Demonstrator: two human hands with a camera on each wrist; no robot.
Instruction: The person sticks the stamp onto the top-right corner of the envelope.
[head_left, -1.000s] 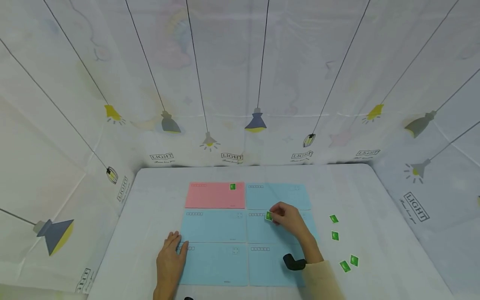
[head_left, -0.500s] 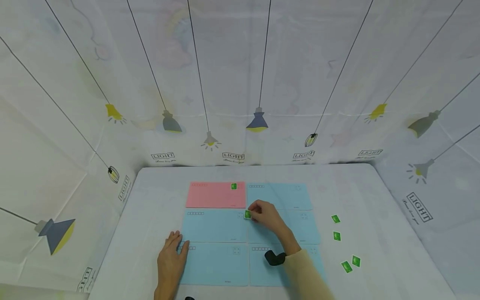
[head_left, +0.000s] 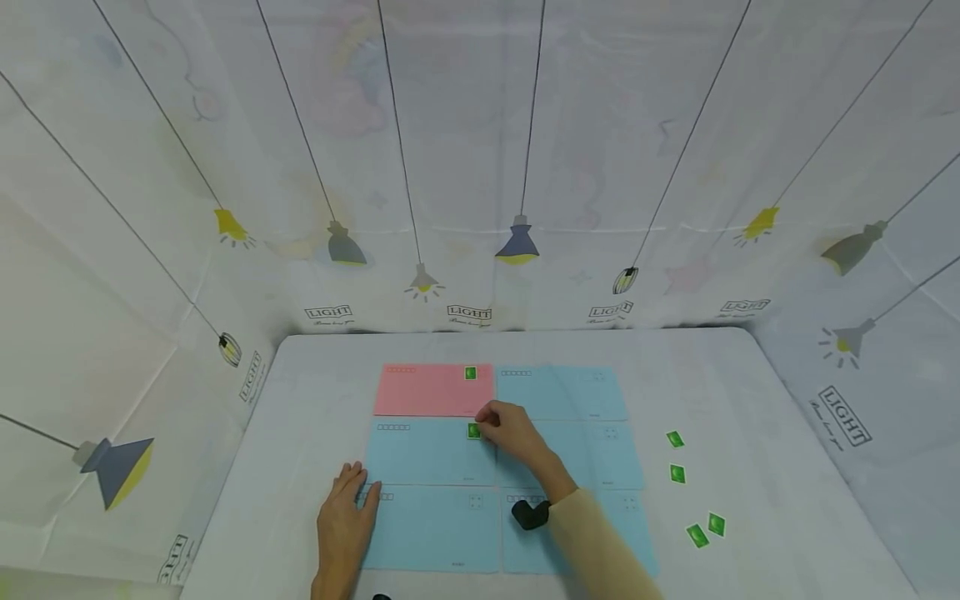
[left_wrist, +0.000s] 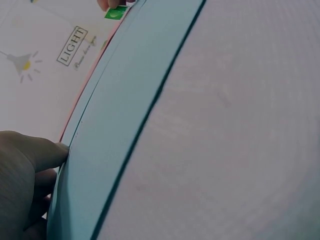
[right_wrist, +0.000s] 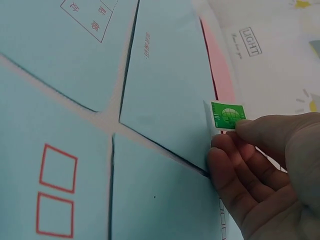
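Observation:
My right hand (head_left: 517, 435) pinches a small green postage stamp (head_left: 473, 431) by its edge between thumb and fingers. It holds the stamp over the upper right corner of the middle left blue envelope (head_left: 423, 458). In the right wrist view the stamp (right_wrist: 225, 116) has a white border, with the thumb on one corner. My left hand (head_left: 342, 527) rests with extended fingers at the left edges of the middle and lower left blue envelopes (head_left: 435, 537). The left wrist view shows its thumb (left_wrist: 47, 154) on the blue paper.
A pink envelope (head_left: 423, 392) bearing a green stamp (head_left: 470, 373) lies at the back left. More blue envelopes (head_left: 551, 396) fill the right column. Several loose stamps (head_left: 677, 473) are scattered on the white table to the right. White printed cloth (head_left: 465, 167) hangs behind.
My right hand has carried the stamp leftward, from the middle right blue envelope to the upper right corner of the middle left one. My left hand has stayed in place.

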